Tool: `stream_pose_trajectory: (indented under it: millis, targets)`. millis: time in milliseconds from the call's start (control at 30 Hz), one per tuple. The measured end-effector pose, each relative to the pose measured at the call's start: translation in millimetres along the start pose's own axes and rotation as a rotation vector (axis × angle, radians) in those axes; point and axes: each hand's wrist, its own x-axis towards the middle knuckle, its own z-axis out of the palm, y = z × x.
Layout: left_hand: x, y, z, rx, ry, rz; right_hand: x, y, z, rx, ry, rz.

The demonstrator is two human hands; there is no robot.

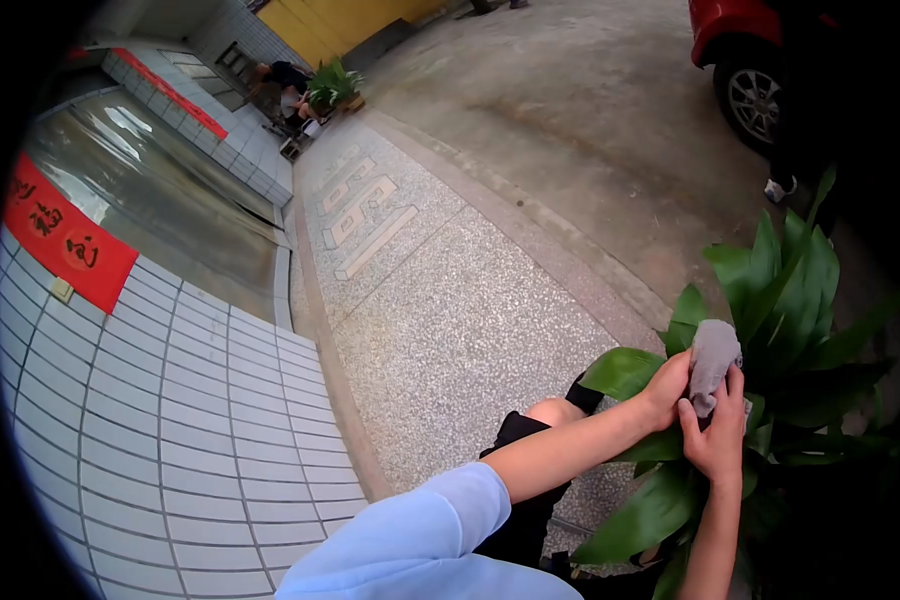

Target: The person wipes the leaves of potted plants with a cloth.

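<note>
A crumpled grey cloth [714, 362] is bunched between my two hands, above a potted plant's broad green leaves [645, 515]. My left hand [668, 390] grips the cloth from its left side, with the fingers mostly hidden behind it. My right hand [718, 432] holds the cloth's lower right part, its thumb and fingers pressed around it. Whether a leaf lies inside the cloth cannot be seen.
White tiled wall [200, 420] with a red paper banner [75, 235] on the left. Speckled walkway [450, 330] ahead. People [288, 85] sit by another plant [332, 85] far off. A red vehicle [735, 35] and someone's shoe [780, 189] are at upper right.
</note>
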Motion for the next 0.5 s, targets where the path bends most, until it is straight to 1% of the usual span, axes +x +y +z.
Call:
stream_pose_trajectory:
  millis: [33,133,167,267,400,467,500]
  targets:
    - [-1,2,0,-0.009,0.009,0.0,-2,-1,3,-0.018,-0.053,0.043]
    - [0,4,1,-0.026,0.01,0.005,-5,4,8,-0.047,-0.03,0.034]
    - [-1,5,0,-0.02,-0.002,0.007,-6,2,8,-0.062,-0.042,0.062]
    - [3,1,-6,0.023,-0.059,0.021,-11,7,15,-0.179,0.009,0.066]
    - [1,4,5,0.149,-0.074,0.112,-12,17,18,-0.089,-0.02,0.222]
    - [-5,5,13,0.271,-0.087,0.1,-13,30,17,-0.019,-0.039,0.261]
    - [-7,5,16,0.325,-0.105,0.1,-15,40,18,0.064,-0.036,0.287]
